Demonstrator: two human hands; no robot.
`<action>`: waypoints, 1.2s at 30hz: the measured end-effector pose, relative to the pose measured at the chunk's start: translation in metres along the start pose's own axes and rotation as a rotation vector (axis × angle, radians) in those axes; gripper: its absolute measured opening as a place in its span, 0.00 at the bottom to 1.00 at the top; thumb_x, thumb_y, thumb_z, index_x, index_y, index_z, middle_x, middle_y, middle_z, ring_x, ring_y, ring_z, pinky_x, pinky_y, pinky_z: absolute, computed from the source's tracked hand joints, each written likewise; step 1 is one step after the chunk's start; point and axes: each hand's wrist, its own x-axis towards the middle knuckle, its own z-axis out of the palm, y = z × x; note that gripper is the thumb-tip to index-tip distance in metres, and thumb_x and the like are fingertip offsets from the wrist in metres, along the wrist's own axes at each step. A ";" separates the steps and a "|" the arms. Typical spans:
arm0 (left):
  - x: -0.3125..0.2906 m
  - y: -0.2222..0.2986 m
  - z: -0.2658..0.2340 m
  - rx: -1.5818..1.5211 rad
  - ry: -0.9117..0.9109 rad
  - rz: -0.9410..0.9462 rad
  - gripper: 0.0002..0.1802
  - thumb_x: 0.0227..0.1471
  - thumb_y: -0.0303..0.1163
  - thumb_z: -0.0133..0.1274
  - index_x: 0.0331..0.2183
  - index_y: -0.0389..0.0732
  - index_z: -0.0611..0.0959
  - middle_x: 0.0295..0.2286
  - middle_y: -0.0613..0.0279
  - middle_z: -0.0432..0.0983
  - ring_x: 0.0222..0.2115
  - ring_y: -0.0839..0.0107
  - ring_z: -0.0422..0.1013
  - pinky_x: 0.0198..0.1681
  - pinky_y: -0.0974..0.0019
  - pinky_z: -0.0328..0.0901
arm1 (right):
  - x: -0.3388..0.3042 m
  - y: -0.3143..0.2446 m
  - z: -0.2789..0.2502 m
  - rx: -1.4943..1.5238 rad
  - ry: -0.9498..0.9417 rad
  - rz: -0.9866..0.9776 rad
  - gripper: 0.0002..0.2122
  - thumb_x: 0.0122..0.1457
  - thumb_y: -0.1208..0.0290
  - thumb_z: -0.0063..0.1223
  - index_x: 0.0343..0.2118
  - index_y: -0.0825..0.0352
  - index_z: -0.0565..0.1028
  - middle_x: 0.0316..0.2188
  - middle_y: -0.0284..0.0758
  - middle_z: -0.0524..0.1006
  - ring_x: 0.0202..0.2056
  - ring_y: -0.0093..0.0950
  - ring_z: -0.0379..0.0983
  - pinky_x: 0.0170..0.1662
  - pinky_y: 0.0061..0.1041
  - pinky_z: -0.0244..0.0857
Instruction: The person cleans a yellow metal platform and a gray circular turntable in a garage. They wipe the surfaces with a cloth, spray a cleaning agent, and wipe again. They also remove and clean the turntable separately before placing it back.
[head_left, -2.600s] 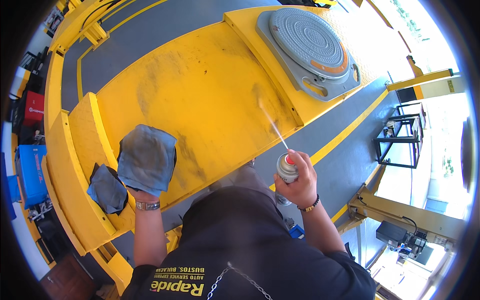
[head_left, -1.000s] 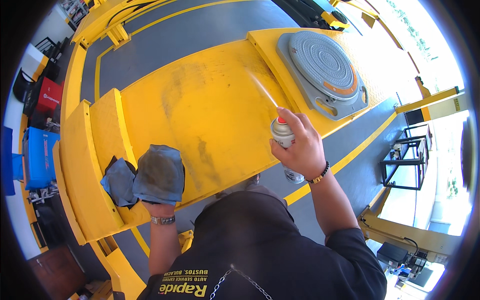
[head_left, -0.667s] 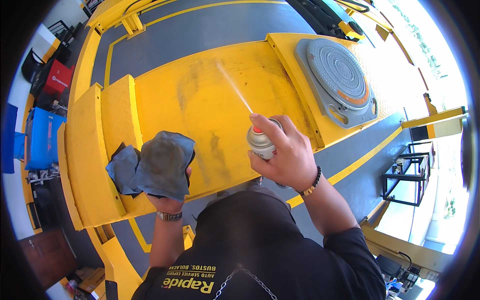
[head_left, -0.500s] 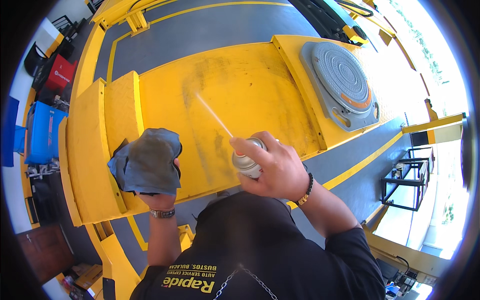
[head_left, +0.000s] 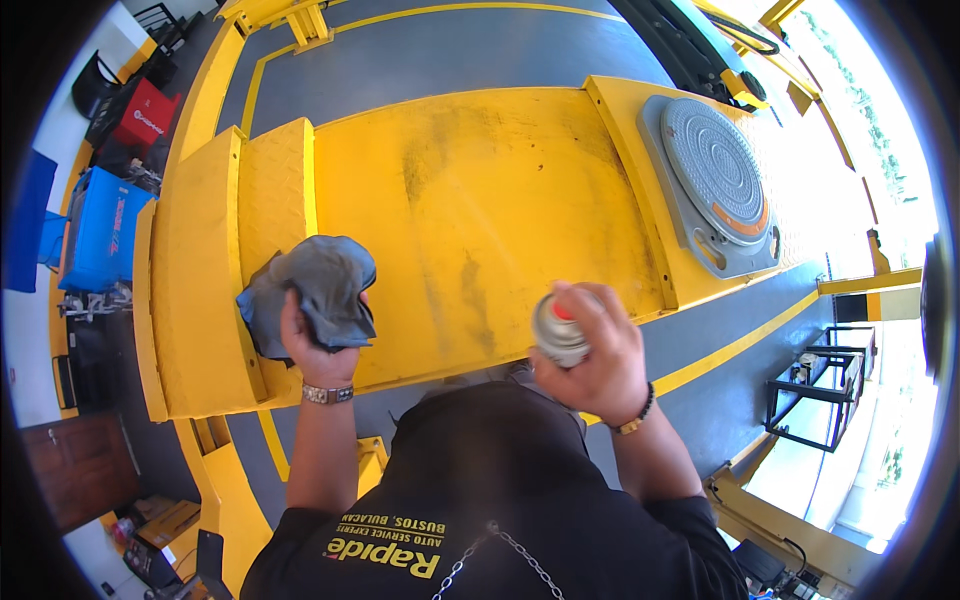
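My left hand (head_left: 318, 338) is closed around a bunched grey-blue rag (head_left: 330, 275), held above the left part of a yellow metal platform (head_left: 390, 270). Dark smudges and scuffs mark the platform's flat surface. In my right hand (head_left: 607, 360) is a silver spray can (head_left: 560, 338) with a red nozzle, over the platform's near edge. My fingers wrap the can, with the index finger close to the nozzle. A very faint pale streak hangs over the surface up and left of the can; whether spray is still coming out is hard to tell.
A round grey turning plate (head_left: 715, 165) with an orange strip sits on the platform's right end. Raised yellow ridges cross its left end. Blue (head_left: 105, 230) and red (head_left: 147, 112) equipment stands at the left. A black metal frame (head_left: 820, 390) is on the right.
The bright spray jet from the can has faded to a faint trace. My right hand has moved right and slightly nearer. My left hand has turned with the rag, showing its thumb.
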 end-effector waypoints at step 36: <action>0.282 -0.109 0.066 2.611 -0.495 0.110 0.34 0.60 0.60 0.46 0.60 0.50 0.74 0.64 0.58 0.57 0.64 0.49 0.52 0.65 0.46 0.50 | -0.074 0.257 -0.063 0.940 0.253 0.412 0.45 0.45 0.57 0.71 0.65 0.61 0.57 0.39 0.45 0.75 0.37 0.36 0.77 0.40 0.36 0.76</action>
